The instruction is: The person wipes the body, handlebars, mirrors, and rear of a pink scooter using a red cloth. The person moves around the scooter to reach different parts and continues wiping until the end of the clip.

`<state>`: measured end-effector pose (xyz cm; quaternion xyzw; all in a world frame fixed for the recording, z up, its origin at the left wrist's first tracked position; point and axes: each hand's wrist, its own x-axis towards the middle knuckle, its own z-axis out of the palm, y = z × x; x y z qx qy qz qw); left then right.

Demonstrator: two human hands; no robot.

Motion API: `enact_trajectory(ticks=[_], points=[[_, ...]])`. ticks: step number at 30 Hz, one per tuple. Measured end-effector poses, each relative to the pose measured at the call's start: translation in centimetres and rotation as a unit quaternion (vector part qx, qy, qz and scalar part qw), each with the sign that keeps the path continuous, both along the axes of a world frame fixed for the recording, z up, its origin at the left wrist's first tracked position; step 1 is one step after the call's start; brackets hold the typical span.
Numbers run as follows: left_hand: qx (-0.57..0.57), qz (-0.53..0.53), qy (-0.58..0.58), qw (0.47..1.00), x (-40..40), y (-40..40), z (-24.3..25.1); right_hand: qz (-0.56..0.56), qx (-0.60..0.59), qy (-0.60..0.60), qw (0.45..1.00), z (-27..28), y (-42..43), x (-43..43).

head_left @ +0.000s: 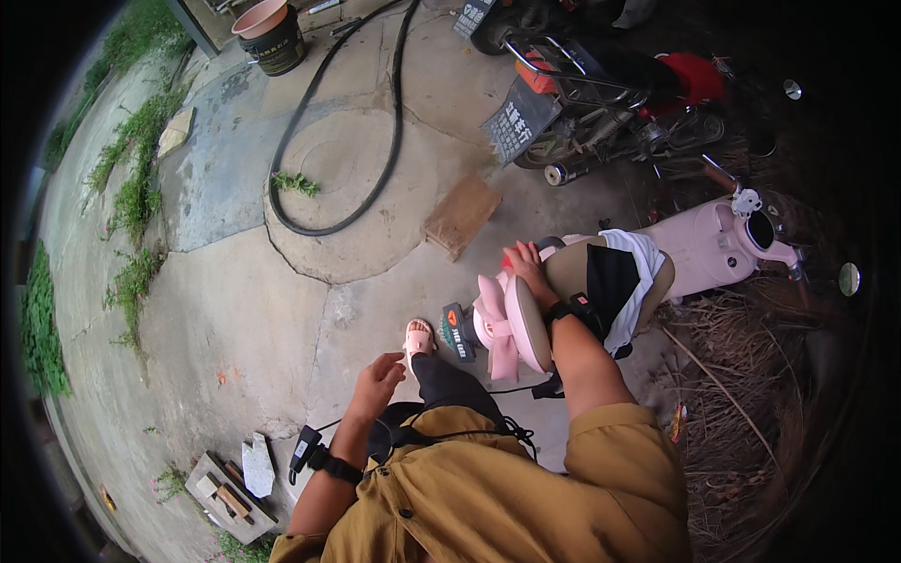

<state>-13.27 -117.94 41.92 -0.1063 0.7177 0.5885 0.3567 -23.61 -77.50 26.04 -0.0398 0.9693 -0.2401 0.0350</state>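
Observation:
A pink electric scooter [693, 250] stands to my right, with a tan seat [566, 271]. A black and white cloth [626, 274] lies across that seat. My right hand [529, 271] rests at the scooter's rear, between the seat and the padded backrest [531, 324]. Its fingers reach over the far side near a red part, and whether they grip anything is hidden. Behind the backrest is a large pink bow [501, 327]. My left hand [378, 382] hangs in the air before me, holding nothing, its fingers loosely bent.
A wooden block [461, 217] lies on the concrete beyond the scooter, near a looped black hose [331, 231]. Farther off stands a red and black motorcycle [619, 91]. Dry brushwood [732, 394] is piled at right. A bucket with a pink basin [271, 35] stands at top left.

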Motion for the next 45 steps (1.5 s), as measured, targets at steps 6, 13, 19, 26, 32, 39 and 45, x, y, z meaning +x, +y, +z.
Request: enact_trajectory(ticks=[6,13,19,26,32,39,45], points=[[0.011,-0.018,-0.030,0.999,-2.2,-1.5,-0.3,-0.070,0.034,-0.117,0.990,-2.0,1.2,-2.0],[0.068,-0.183,0.012,0.981,-10.1,0.3,-1.6,0.008,-0.175,-0.074,0.982,-0.5,1.8,1.2],[0.134,-0.285,0.059,0.947,-16.9,2.4,-4.0,-0.292,-0.454,-0.328,0.775,6.2,-0.1,5.8],[0.101,-0.447,0.052,0.887,-23.1,1.5,-7.5,-0.548,-0.609,-0.212,0.533,15.2,-2.3,9.9],[0.008,-0.594,0.229,0.771,-25.9,4.1,-5.7,-0.642,-0.279,0.058,0.712,16.2,-4.5,18.1],[0.168,-0.576,0.368,0.710,-23.2,13.8,2.7,-0.686,-0.470,0.266,0.487,13.4,-15.0,25.9],[0.222,-0.651,0.544,0.480,-15.0,20.3,5.4,-0.654,-0.540,0.389,0.360,7.6,-24.2,26.5]])
